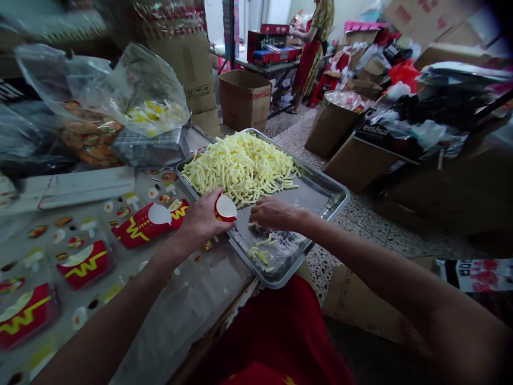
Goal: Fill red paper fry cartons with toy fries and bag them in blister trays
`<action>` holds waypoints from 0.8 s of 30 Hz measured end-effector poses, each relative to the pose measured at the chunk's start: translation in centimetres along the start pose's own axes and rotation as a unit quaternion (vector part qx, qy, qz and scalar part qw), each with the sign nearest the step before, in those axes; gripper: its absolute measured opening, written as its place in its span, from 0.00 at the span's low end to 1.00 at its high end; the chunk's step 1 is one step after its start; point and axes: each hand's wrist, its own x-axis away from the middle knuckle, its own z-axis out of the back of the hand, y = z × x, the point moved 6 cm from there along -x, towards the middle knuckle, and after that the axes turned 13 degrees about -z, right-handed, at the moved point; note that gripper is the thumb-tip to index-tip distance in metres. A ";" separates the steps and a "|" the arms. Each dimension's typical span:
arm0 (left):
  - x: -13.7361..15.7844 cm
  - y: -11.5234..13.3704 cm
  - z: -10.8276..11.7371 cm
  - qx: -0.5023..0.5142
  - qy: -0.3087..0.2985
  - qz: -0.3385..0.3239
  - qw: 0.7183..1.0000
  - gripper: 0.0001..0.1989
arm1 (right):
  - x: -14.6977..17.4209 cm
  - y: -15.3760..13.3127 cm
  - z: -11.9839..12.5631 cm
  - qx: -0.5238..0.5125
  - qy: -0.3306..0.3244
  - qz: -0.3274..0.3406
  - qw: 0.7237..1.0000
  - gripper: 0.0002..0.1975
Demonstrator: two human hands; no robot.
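My left hand (203, 215) is closed around a small red french fry carton (226, 207), its pale inside tilted up toward me. A big heap of pale yellow toy-like fries (242, 163) fills the far part of a metal tray (340, 198). Down in the tray, just in front of the heap, my right hand (276, 213) has its fingers curled together; what they hold is hidden. A few loose fries (262, 254) lie nearer me in the tray. To the left, a red carton with a yellow zigzag (140, 227) lies on the table.
Clear plastic packs with red cartons and small play-food pieces (82, 264) cover the left of the table. Behind them stand a bag of yellow pieces (154, 115) and a bag of brown pieces (90, 133). Cardboard boxes (244, 99) crowd the floor. A person (316, 43) stands at the back.
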 end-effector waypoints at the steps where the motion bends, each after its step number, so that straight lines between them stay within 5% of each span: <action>1: 0.1 0.3 -0.3 -0.016 -0.011 -0.004 1.000 0.43 | 0.0 0.4 -0.4 -0.003 0.007 -0.026 1.000 0.07; 6: -1.3 2.8 -3.5 -0.139 -0.096 -0.021 0.985 0.39 | 1.6 3.7 -0.2 -0.108 0.103 -0.266 0.952 0.05; 9: -2.7 3.9 -6.1 -0.138 -0.124 -0.045 0.982 0.35 | 1.9 2.6 1.0 -0.107 0.120 -0.247 0.956 0.06; 12: -4.0 4.4 -7.9 -0.058 -0.107 -0.077 0.990 0.30 | 2.0 1.0 1.6 -0.099 0.094 -0.185 0.973 0.07; 15: -4.6 4.5 -8.5 0.026 -0.075 -0.104 0.991 0.30 | 3.1 1.1 1.7 -0.174 0.105 -0.177 0.963 0.08; 21: -5.2 5.2 -8.2 0.091 -0.005 -0.155 0.984 0.33 | 6.0 4.3 1.4 -0.277 0.217 -0.394 0.849 0.09; 24: -5.6 5.5 -8.0 0.092 0.023 -0.159 0.983 0.34 | 5.3 3.6 1.5 -0.251 0.223 -0.412 0.847 0.04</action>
